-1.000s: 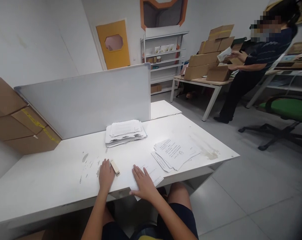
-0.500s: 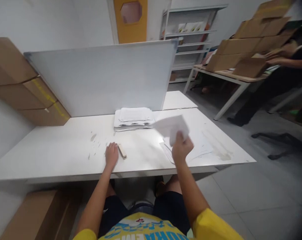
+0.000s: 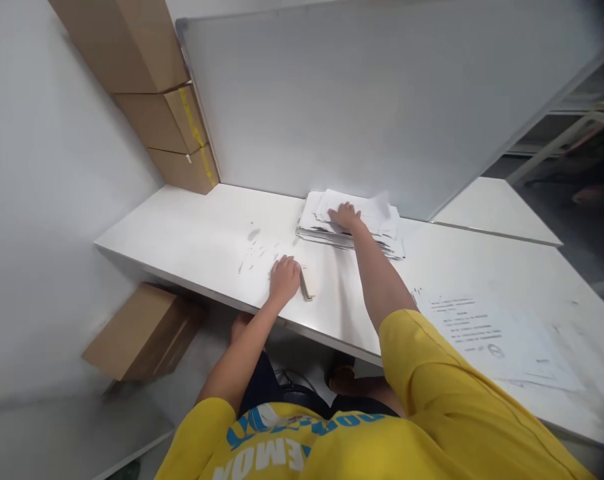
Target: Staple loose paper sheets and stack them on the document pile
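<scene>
My left hand lies flat on the white table, fingers stretched out and holding nothing. Just right of it, close to its fingertips, is a small beige stapler. My right hand rests on top of a thick stack of paper sheets against the whiteboard, its fingers spread over the top sheet. One corner of a sheet curls up beyond that hand. Printed sheets lie on the table to the right, partly hidden behind my right sleeve.
A whiteboard stands upright along the table's back edge. Cardboard boxes are stacked at the back left, and another carton sits under the table's left side. Dark marks dot the white tabletop.
My right hand has carried a paper from above the right-hand sheets over to the stack and now lies on it. The left hand stays beside the stapler. The view has turned left and down.
</scene>
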Available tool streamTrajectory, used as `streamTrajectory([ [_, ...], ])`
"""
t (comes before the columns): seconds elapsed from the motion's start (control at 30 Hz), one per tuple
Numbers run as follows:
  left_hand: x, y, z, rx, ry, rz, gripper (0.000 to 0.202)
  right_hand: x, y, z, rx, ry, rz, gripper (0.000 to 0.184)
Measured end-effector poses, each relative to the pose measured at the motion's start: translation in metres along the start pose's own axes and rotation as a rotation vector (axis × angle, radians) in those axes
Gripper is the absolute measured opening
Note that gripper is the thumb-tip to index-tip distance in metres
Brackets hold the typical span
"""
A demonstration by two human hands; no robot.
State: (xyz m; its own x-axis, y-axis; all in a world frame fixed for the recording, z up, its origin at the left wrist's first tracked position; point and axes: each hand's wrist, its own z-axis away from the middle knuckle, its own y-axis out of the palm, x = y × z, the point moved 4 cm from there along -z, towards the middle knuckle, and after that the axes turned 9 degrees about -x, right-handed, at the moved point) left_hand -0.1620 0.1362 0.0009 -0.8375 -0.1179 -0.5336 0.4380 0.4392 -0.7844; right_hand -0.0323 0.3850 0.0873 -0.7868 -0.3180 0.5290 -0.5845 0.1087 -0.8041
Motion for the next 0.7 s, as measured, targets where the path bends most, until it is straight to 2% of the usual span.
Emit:
streamTrajectory([
  [0.07,-0.001,0.001,0.0,-0.004,0.012,-0.015,0.038,-0.001,0.017,0.004,-0.034,0.016,-0.05,0.074],
  [0.17,-0.004,0.0,-0.003,-0.018,0.059,-0.036,0.035,-0.002,0.01,0.007,-0.124,0.03,-0.112,0.072],
  [0.23,-0.004,-0.001,-0.008,-0.05,0.049,-0.028,0.037,-0.005,-0.01,0.012,-0.218,-0.002,-0.128,0.065],
  [0.3,-0.003,-0.001,-0.015,-0.057,0.023,0.009,0.038,-0.007,-0.039,0.031,-0.38,-0.145,-0.182,0.062],
  [0.33,-0.003,-0.001,-0.018,-0.048,0.017,0.029,0.039,-0.008,-0.054,0.049,-0.443,-0.241,-0.201,0.062],
  [0.4,-0.002,-0.001,-0.022,-0.043,0.023,0.054,0.042,-0.019,-0.078,0.098,-0.423,-0.365,-0.158,0.056],
  [0.43,-0.002,-0.001,-0.022,-0.043,0.03,0.061,0.043,-0.031,-0.088,0.128,-0.375,-0.387,-0.109,0.053],
  [0.5,-0.003,-0.002,-0.022,-0.046,0.045,0.068,0.045,-0.071,-0.11,0.191,-0.319,-0.296,0.041,0.051],
  [0.57,-0.004,-0.003,-0.021,-0.055,0.051,0.064,0.045,-0.128,-0.127,0.252,-0.253,-0.06,0.197,0.06],
  [0.63,-0.004,-0.004,-0.022,-0.072,0.045,0.046,0.044,-0.183,-0.131,0.305,-0.14,0.175,0.292,0.084],
  [0.7,-0.006,-0.004,-0.023,-0.079,0.052,0.021,0.043,-0.217,-0.126,0.344,-0.14,0.315,0.289,0.092],
])
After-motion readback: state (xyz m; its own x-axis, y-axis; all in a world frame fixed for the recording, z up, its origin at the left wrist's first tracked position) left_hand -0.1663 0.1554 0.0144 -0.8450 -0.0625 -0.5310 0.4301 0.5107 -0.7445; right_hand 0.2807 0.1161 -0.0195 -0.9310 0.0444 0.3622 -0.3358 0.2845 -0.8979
